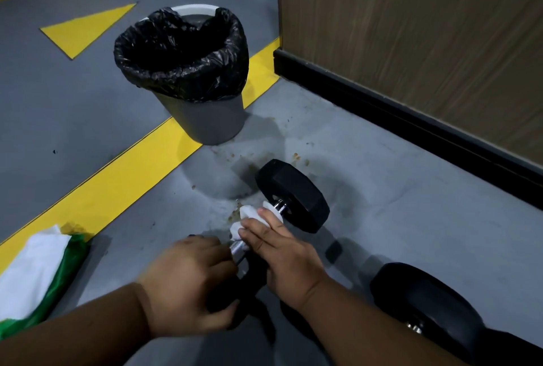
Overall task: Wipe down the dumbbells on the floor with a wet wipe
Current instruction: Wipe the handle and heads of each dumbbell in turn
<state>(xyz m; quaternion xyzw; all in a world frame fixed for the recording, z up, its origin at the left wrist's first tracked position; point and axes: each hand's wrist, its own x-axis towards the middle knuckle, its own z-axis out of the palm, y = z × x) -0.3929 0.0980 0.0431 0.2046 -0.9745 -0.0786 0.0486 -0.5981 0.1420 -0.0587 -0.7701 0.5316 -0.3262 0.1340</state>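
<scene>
A black hex dumbbell (pixel 293 195) lies on the grey floor, its metal handle running toward me. My right hand (pixel 279 251) grips a white wet wipe (pixel 249 217) wrapped round that handle. My left hand (pixel 188 283) holds the dumbbell's near black head, which it mostly hides. A second black dumbbell (pixel 426 301) lies at the lower right, partly behind my right forearm.
A grey bin with a black liner (pixel 188 71) stands just beyond the dumbbell on a yellow floor stripe. A green and white wipe pack (pixel 38 274) lies at the lower left. A wood-panelled wall with a black skirting (pixel 411 118) runs along the right. Brown stains mark the floor.
</scene>
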